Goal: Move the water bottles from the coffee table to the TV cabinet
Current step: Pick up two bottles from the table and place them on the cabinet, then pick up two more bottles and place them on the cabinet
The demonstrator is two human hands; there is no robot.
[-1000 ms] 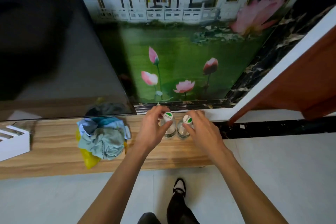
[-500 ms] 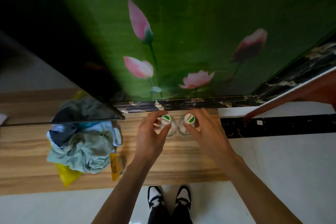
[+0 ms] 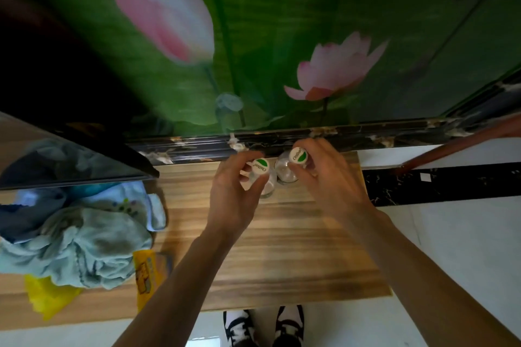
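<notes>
Change: since half a second before, our head had dipped lower and closer, so the lotus wall picture [image 3: 282, 36] filled more of the view; our hands had stayed on the bottle caps.
Left hand: our left hand [image 3: 234, 191] was closed around the top of the left bottle [image 3: 260, 170], fingers curled on its cap.
Right hand: our right hand [image 3: 329, 177] pinched the top of the right bottle [image 3: 294, 162] with fingertips on its cap.
Bottles: both stood upright on the wooden TV cabinet [image 3: 282, 248], just beside each other, near its back edge and the dark marble strip [image 3: 338, 135].
Edges: the cabinet's right end lay just past our right hand; its front edge was near our shoes [image 3: 265, 327].
Open room: bare wood lay in front of the bottles, toward us. To the left sat a pile of cloths [image 3: 79, 234] over a yellow bag [image 3: 48, 298], under the TV screen [image 3: 70, 155].
Writing: each white cap had a green patch and a small word we could not read clearly.
</notes>
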